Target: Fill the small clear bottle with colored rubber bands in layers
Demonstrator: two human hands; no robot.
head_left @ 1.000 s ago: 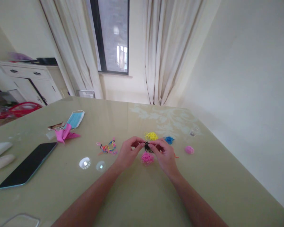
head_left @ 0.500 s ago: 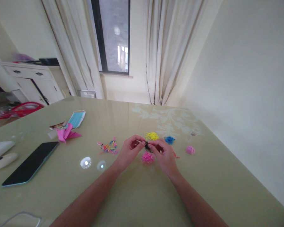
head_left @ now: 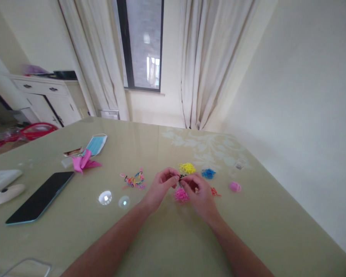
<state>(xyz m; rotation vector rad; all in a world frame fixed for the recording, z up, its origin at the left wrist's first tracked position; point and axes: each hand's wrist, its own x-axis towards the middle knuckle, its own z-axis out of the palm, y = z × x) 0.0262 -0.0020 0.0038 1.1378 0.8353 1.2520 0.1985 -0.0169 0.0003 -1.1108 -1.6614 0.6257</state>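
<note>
Fingertips of my left hand (head_left: 163, 187) and my right hand (head_left: 199, 190) meet, both pinching a small tangle of black rubber bands (head_left: 182, 177). Just beneath them lies a pile of pink rubber bands (head_left: 181, 195). Beyond the hands are a yellow pile (head_left: 187, 168) and a blue pile (head_left: 208, 173). An orange-red pile (head_left: 215, 191) shows partly from behind my right hand. Left of my left hand, mixed-colour bands (head_left: 134, 179) are scattered on the table.
The glass-topped table (head_left: 173, 246) carries a black tablet (head_left: 42, 197), a pink folded paper bird (head_left: 85, 162), a blue mask (head_left: 96, 145), a white mouse-like object (head_left: 7, 194) and two clear domed pieces (head_left: 105, 197). A pink lump (head_left: 235, 187) lies right of my hands, near a wall.
The view has shifted slightly, so everything sits a little further right. My fingers have moved closer together around the black bands, and more of the orange-red pile shows.
</note>
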